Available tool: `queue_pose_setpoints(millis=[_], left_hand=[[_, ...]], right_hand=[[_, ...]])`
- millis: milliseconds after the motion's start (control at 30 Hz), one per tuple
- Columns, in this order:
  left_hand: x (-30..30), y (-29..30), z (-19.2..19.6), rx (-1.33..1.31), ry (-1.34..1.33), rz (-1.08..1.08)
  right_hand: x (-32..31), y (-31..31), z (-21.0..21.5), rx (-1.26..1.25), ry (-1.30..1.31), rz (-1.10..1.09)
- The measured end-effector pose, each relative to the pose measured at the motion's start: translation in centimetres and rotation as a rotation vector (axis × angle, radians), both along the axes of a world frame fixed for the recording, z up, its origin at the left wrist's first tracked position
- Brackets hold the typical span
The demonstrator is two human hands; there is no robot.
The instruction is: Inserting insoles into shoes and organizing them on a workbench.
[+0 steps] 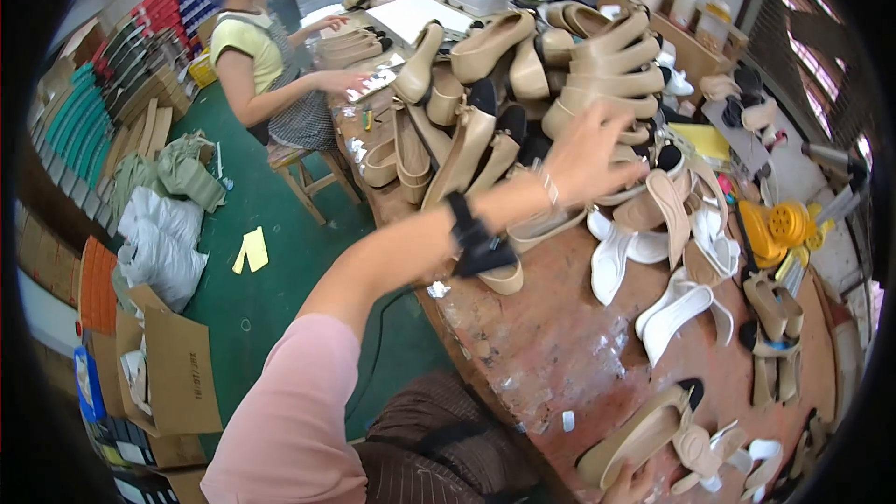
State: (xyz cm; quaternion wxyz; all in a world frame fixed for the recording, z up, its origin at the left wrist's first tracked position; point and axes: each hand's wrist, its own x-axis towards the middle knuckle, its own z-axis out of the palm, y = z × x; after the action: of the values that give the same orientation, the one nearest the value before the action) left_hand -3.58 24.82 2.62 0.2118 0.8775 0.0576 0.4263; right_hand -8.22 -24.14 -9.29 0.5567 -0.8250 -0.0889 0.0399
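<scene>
My left hand reaches across the table over a heap of beige flat shoes with black toes. Its fingers are spread and hold nothing; a stack of beige shoes lies just beyond them. Beside that hand are white and beige sole-shaped insoles. At the table's lower edge, my right hand shows only in part, its fingers closed on a beige flat shoe with a black toe. Small beige and white pieces lie right of this shoe.
A co-worker sits on a wooden stool at the table's far left. Yellow round tool parts stand at the right, near paired beige shoes. An open cardboard box and white sacks are on the green floor.
</scene>
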Motion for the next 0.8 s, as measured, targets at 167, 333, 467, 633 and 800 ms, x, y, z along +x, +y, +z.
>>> queue_pose_setpoints(millis=[167, 333, 467, 633, 800], left_hand=[[-8.6, -13.9, -6.1, -0.866, 0.678, -0.614], [-12.2, -15.7, -11.8, -1.177, 0.446, -0.44], [-15.7, -10.9, -13.8, -1.058, 0.538, -0.425], [-15.6, -9.4, -13.6, -1.065, 0.837, -0.419], [-14.1, -7.3, -14.9, -1.095, 0.773, -0.374]], right_hand=[[-0.2, 8.3, 1.4, 0.144, 0.055, 0.078], [-0.8, 14.2, 4.1, 0.015, 0.197, 0.514], [4.8, 13.6, 1.8, -0.25, -0.045, 0.261], [15.4, 13.5, -3.3, -0.504, -0.304, -0.056], [17.6, 17.8, -5.8, -0.725, -0.232, -0.045]])
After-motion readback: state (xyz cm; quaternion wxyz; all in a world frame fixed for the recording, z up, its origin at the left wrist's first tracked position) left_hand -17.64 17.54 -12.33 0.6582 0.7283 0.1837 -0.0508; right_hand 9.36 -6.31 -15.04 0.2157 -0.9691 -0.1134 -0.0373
